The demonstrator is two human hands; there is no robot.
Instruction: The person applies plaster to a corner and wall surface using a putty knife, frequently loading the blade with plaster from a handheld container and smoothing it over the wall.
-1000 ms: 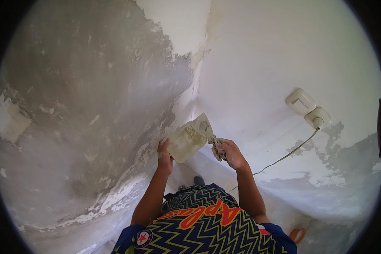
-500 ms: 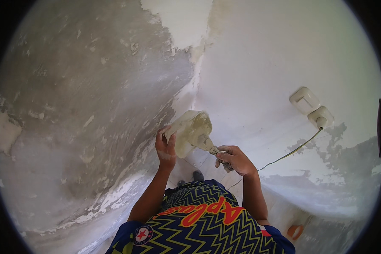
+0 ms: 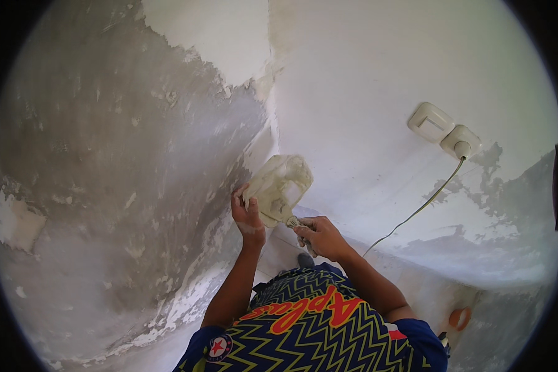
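Head view: the left hand [image 3: 249,218] is curled round the side of the tub [image 3: 265,183], which is up in front of the shirt [image 3: 328,316]. The right hand [image 3: 319,237] pinches the scraper [image 3: 293,222] by its handle. The blade seems to be in the tub, but it is hard to see.

The walls look part done. The right wall [image 3: 353,93] is mostly white, with grey low down. The left wall [image 3: 105,142] is mostly grey, with white bits and ragged edges, so more seems left there.

The left wall looks near the left hand. More room shows right, up to the cord [image 3: 424,203].
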